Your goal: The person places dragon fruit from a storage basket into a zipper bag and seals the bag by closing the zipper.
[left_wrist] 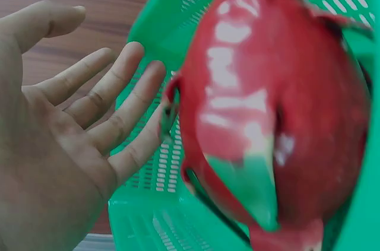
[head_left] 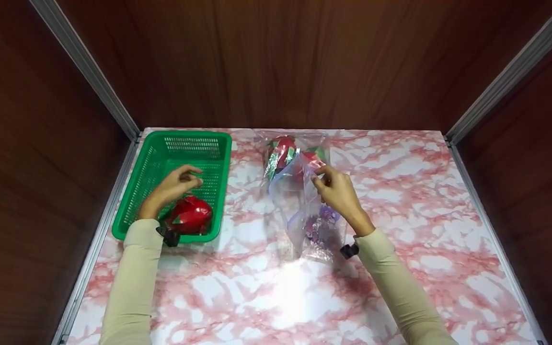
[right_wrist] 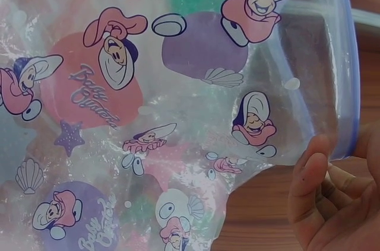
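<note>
A glossy red dragon fruit with green-tipped scales lies in the near end of a green plastic basket. Over the basket, just beyond the fruit, is my left hand; its loosely bent fingers hold nothing. In the left wrist view the left hand is beside the dragon fruit, fingers spread. My right hand pinches the purple-edged mouth of a clear zip bag, which is propped up and spread. Cartoon prints cover the bag in the right wrist view, where the right hand holds its corner.
Behind the raised bag, another clear bag with red and green fruit-like things lies at the table's back edge. The red-and-white marbled table is bounded by dark wood panels and metal rails.
</note>
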Action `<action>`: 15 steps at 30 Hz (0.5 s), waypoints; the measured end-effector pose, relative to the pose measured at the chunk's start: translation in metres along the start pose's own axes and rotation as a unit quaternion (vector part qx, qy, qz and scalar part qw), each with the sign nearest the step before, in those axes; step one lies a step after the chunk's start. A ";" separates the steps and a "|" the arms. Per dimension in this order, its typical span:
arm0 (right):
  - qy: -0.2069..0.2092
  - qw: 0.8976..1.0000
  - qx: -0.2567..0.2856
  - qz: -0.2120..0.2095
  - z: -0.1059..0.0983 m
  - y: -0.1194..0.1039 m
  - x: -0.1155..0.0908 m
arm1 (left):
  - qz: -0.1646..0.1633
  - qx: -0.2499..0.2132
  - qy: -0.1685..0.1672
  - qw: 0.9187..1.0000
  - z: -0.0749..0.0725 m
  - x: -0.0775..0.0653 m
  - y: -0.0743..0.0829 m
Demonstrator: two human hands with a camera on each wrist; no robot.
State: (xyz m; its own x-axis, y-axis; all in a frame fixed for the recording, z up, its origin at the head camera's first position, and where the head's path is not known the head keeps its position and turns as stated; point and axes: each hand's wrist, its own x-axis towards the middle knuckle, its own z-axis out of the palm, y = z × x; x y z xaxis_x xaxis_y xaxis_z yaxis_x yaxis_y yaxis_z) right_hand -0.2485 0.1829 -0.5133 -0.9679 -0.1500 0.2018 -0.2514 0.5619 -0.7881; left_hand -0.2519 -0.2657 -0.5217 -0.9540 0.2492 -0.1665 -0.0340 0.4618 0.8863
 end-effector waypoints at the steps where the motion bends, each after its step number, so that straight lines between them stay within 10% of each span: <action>1: -0.002 1.000 0.001 0.001 0.000 0.000 0.000 | -0.001 0.004 0.002 1.000 -0.001 -0.001 -0.002; 15: 0.007 1.000 0.003 -0.001 0.001 0.001 -0.001 | -0.009 0.106 0.001 0.994 -0.007 -0.014 -0.027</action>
State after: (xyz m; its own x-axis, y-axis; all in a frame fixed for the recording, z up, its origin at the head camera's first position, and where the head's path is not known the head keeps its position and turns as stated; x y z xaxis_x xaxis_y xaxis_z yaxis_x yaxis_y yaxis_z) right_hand -0.2478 0.1824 -0.5147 -0.9672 -0.1397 0.2120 -0.2538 0.5566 -0.7911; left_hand -0.2401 -0.2874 -0.5406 -0.9542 0.2384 -0.1805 0.0127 0.6356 0.7719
